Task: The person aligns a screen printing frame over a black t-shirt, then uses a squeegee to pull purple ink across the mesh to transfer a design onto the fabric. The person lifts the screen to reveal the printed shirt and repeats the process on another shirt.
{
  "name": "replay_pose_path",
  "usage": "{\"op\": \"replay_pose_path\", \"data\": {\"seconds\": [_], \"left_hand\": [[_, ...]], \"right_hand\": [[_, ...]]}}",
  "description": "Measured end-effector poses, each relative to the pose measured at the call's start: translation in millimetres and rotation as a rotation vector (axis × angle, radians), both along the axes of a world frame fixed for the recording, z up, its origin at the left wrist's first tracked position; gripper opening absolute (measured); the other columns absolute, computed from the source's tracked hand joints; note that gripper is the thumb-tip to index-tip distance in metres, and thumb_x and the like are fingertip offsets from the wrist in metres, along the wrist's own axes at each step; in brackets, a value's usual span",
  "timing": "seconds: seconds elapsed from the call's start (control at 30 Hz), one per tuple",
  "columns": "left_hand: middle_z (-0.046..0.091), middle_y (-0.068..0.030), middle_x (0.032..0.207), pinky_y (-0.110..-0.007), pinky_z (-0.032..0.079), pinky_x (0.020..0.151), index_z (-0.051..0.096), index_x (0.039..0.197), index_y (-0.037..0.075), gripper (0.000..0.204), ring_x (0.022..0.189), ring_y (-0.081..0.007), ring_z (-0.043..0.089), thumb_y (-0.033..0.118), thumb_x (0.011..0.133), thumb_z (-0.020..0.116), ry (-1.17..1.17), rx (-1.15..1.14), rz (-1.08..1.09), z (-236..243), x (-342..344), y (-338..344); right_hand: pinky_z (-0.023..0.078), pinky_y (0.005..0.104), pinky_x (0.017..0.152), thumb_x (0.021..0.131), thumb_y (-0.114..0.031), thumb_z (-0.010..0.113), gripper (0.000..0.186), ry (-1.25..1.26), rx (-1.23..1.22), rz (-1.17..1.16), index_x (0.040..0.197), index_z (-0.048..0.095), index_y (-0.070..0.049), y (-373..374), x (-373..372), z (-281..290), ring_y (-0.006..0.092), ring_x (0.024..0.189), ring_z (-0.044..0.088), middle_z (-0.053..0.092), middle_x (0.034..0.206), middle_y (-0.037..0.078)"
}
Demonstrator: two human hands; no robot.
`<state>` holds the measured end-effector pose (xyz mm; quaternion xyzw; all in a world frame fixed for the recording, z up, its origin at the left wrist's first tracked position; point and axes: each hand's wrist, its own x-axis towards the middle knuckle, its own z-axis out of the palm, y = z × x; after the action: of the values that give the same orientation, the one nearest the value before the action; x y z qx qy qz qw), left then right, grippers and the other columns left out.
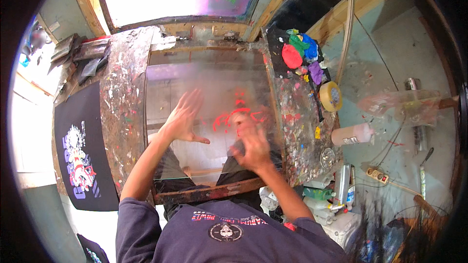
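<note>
The paint-spotted table [124, 68] is the base for this work; its bare left side could support a forearm if the reach tires. The clear pane [204, 158] sits at its middle and likely wants even pressure. Black printed fabric [66, 117] lies at the far left, best kept away from stray colour. The left hand [183, 119], fingers spread and holding nothing, is over the pane's middle; a flat palm there should steady it. The right hand [252, 146] is blurred, so whether its fingers grip anything I cannot tell. Red marks [226, 117] show on the pane's right half, just beyond those fingers; short, light strokes would probably limit smearing.
</note>
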<state>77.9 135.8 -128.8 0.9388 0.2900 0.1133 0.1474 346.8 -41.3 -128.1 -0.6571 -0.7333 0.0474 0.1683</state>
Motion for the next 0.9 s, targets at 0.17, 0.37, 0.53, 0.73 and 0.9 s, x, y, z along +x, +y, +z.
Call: {"op": "replay_pose_path", "data": {"seconds": [0.17,0.37,0.53,0.73,0.9], "left_hand": [[0.020,-0.0319,0.170,-0.055,0.011,0.133,0.022,0.161,-0.013,0.155,0.161,-0.0415,0.015,0.089,0.058,0.077,0.033,0.020,-0.003,-1,2,1],[0.020,-0.0316,0.170,-0.054,0.010,0.133,0.023,0.160,-0.014,0.155,0.162,-0.0410,0.014,0.089,0.058,0.076,0.026,0.013,0.004,-1,0,1],[0.020,-0.0317,0.170,-0.054,0.010,0.133,0.024,0.160,-0.014,0.154,0.162,-0.0409,0.015,0.088,0.058,0.077,-0.028,-0.005,-0.005,-2,4,0],[0.021,-0.0319,0.169,-0.055,0.011,0.133,0.024,0.160,-0.015,0.154,0.161,-0.0411,0.016,0.086,0.057,0.080,-0.004,0.024,0.001,0,2,2],[0.022,-0.0316,0.169,-0.055,0.011,0.132,0.024,0.160,-0.014,0.153,0.161,-0.0407,0.016,0.086,0.058,0.080,-0.032,0.037,-0.014,-3,2,4]], "right_hand": [[0.032,0.0559,0.124,0.099,-0.064,0.057,0.090,-0.011,0.081,-0.099,0.146,0.052,0.012,-3,-16,-5,0.0429,0.148,0.045,0.051,0.154,0.031],[0.031,0.0584,0.124,0.099,-0.065,0.055,0.090,-0.050,0.092,-0.103,0.146,0.053,0.011,-5,3,2,0.0474,0.145,0.047,0.051,0.153,0.031],[0.031,0.0613,0.122,0.100,-0.063,0.055,0.082,0.081,0.119,-0.044,0.139,0.060,0.008,-16,-52,-4,0.0471,0.142,0.050,0.057,0.146,0.032],[0.031,0.0620,0.122,0.099,-0.059,0.057,0.080,-0.008,0.170,-0.243,0.139,0.060,0.011,-19,1,-15,0.0473,0.145,0.047,0.055,0.150,0.031],[0.029,0.0617,0.123,0.100,-0.059,0.058,0.081,0.081,0.084,-0.070,0.141,0.056,0.011,-20,-58,-2,0.0474,0.144,0.048,0.056,0.146,0.032]]}}
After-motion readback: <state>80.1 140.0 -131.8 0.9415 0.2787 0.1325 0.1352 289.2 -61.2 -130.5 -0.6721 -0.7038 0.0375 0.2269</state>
